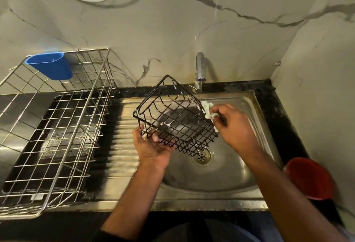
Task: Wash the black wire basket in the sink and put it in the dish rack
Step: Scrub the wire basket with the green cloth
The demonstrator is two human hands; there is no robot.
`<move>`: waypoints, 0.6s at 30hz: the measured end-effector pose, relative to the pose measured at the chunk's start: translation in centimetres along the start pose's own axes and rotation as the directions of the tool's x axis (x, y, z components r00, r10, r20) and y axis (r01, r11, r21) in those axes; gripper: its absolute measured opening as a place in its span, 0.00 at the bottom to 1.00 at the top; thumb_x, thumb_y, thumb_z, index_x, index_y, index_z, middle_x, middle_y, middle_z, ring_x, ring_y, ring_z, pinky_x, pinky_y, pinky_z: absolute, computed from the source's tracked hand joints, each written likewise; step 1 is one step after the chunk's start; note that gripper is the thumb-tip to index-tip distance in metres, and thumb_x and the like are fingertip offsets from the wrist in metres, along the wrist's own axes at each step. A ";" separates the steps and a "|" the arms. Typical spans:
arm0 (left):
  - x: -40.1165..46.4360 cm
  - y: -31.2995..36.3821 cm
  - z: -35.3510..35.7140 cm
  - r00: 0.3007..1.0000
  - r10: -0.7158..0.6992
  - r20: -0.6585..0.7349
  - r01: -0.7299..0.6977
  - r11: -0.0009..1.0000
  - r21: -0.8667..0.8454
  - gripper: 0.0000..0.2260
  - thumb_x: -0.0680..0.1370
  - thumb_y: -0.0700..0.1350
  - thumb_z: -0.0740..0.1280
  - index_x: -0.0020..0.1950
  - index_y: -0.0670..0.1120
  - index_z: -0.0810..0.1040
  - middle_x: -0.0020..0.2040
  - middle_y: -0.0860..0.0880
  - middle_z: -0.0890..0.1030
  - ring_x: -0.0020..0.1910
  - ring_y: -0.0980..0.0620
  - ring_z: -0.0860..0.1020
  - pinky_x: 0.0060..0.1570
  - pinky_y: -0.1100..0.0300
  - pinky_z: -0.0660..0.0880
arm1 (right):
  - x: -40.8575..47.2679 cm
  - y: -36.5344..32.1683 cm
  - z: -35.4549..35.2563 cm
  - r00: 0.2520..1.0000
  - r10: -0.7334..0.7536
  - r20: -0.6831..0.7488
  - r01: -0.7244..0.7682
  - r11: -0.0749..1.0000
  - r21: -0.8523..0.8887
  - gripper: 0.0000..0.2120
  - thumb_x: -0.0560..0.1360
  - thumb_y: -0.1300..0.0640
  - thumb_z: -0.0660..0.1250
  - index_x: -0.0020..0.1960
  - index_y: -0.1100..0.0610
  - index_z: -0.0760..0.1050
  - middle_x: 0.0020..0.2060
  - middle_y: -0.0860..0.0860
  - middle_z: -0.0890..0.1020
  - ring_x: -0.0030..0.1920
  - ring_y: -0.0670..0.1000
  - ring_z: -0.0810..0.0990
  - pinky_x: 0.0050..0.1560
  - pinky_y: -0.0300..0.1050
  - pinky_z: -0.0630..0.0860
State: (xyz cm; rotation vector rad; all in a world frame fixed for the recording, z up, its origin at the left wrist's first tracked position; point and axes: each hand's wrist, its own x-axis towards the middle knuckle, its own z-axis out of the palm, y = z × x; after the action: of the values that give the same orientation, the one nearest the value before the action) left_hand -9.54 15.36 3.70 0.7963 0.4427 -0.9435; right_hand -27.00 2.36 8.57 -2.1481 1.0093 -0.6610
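Observation:
The black wire basket [173, 115] hangs tilted over the steel sink [240, 174], its open top facing up and left, with white foam on some wires. My left hand [151, 145] grips its lower left corner from underneath. My right hand [233, 121] presses a pale green soapy sponge [208, 109] against the basket's right side. A thin stream of water falls from the tap [199, 69] onto the basket's right edge. The silver wire dish rack [57, 126] stands on the counter to the left.
A blue plastic cup [51, 65] hangs on the rack's back rim. A red bowl [309, 178] sits at the sink's right edge. The drain [201, 157] lies under the basket. The ribbed drainboard [123, 136] separates sink and rack. Marble walls close the back and right.

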 end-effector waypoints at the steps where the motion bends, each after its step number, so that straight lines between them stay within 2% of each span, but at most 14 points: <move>1: 0.1 0.0 -0.1 1.000 0.001 -0.012 -0.001 1.000 0.008 0.17 0.71 0.60 0.69 0.30 0.49 0.74 0.26 0.53 0.68 0.32 0.52 0.69 0.47 0.53 0.69 | 0.1 0.4 0.1 0.998 0.057 -0.004 -0.057 0.997 -0.047 0.13 0.77 0.64 0.69 0.61 0.53 0.80 0.57 0.48 0.80 0.45 0.37 0.77 0.50 0.23 0.72; 3: -0.1 -0.1 0.1 0.999 -0.012 -0.030 0.013 1.000 0.018 0.17 0.71 0.60 0.68 0.31 0.49 0.74 0.29 0.53 0.70 0.33 0.51 0.70 0.46 0.54 0.69 | 0.1 0.8 0.2 0.995 0.103 -0.018 -0.104 0.989 -0.106 0.12 0.78 0.62 0.68 0.61 0.54 0.80 0.58 0.49 0.81 0.43 0.37 0.75 0.43 0.19 0.66; 5: -0.5 -0.1 0.6 0.999 -0.025 -0.045 0.026 0.999 0.022 0.18 0.72 0.61 0.68 0.32 0.48 0.75 0.31 0.52 0.74 0.34 0.51 0.73 0.46 0.54 0.70 | -0.1 0.9 0.2 0.995 0.093 -0.031 -0.097 0.981 -0.169 0.12 0.79 0.61 0.67 0.61 0.53 0.79 0.59 0.50 0.80 0.46 0.40 0.75 0.47 0.23 0.66; 7: -0.9 -0.2 1.1 0.998 -0.031 -0.049 0.032 0.999 0.018 0.19 0.73 0.62 0.67 0.32 0.48 0.75 0.29 0.52 0.74 0.33 0.51 0.73 0.45 0.54 0.70 | -0.2 0.5 0.4 0.998 0.058 -0.038 -0.065 0.974 -0.218 0.12 0.79 0.61 0.67 0.61 0.53 0.79 0.59 0.49 0.79 0.48 0.41 0.75 0.51 0.28 0.68; 10: -1.4 -0.4 1.8 0.997 -0.041 -0.063 0.042 0.999 0.013 0.22 0.75 0.63 0.66 0.30 0.48 0.74 0.27 0.52 0.73 0.32 0.50 0.72 0.47 0.54 0.70 | -0.7 -0.8 1.9 0.999 0.014 -0.029 -0.018 0.989 -0.146 0.13 0.79 0.62 0.66 0.62 0.54 0.79 0.60 0.50 0.76 0.52 0.45 0.77 0.57 0.36 0.77; 12: -1.5 -0.5 2.3 0.997 -0.054 -0.064 0.053 0.998 -0.018 0.23 0.77 0.64 0.65 0.31 0.47 0.74 0.26 0.51 0.72 0.32 0.50 0.72 0.54 0.50 0.72 | -1.2 -1.6 3.4 0.988 -0.151 0.023 0.153 0.985 -0.082 0.13 0.78 0.65 0.66 0.61 0.56 0.80 0.60 0.52 0.76 0.54 0.49 0.80 0.58 0.44 0.80; 15: -1.6 -0.2 2.8 0.997 -0.051 -0.062 0.046 0.996 -0.082 0.24 0.79 0.64 0.63 0.34 0.46 0.74 0.29 0.49 0.71 0.36 0.47 0.75 0.64 0.44 0.70 | -1.7 -1.5 5.1 0.875 -0.451 0.173 0.466 0.884 -0.051 0.12 0.76 0.63 0.65 0.58 0.57 0.81 0.55 0.52 0.79 0.53 0.53 0.80 0.49 0.50 0.81; 16: -1.5 0.0 2.8 0.997 -0.055 -0.058 0.048 0.993 -0.106 0.24 0.79 0.64 0.63 0.34 0.46 0.75 0.30 0.48 0.70 0.38 0.46 0.75 0.64 0.43 0.70 | -1.8 -1.0 5.3 0.843 -0.495 0.212 0.521 0.848 -0.093 0.12 0.76 0.63 0.68 0.58 0.55 0.81 0.55 0.51 0.79 0.52 0.53 0.79 0.45 0.51 0.81; 18: -1.4 0.4 2.4 0.997 -0.059 -0.055 0.051 0.990 -0.130 0.26 0.78 0.65 0.63 0.31 0.45 0.77 0.33 0.48 0.70 0.40 0.46 0.74 0.62 0.43 0.72 | -1.6 0.0 4.6 0.852 -0.474 0.220 0.512 0.842 -0.168 0.12 0.74 0.64 0.70 0.56 0.53 0.81 0.54 0.49 0.80 0.52 0.52 0.78 0.42 0.47 0.81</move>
State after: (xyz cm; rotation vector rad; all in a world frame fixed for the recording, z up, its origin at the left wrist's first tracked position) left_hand -9.94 14.36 6.31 0.6990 0.5736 -0.9350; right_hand -24.83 5.28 5.25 -2.6476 0.4404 -0.6017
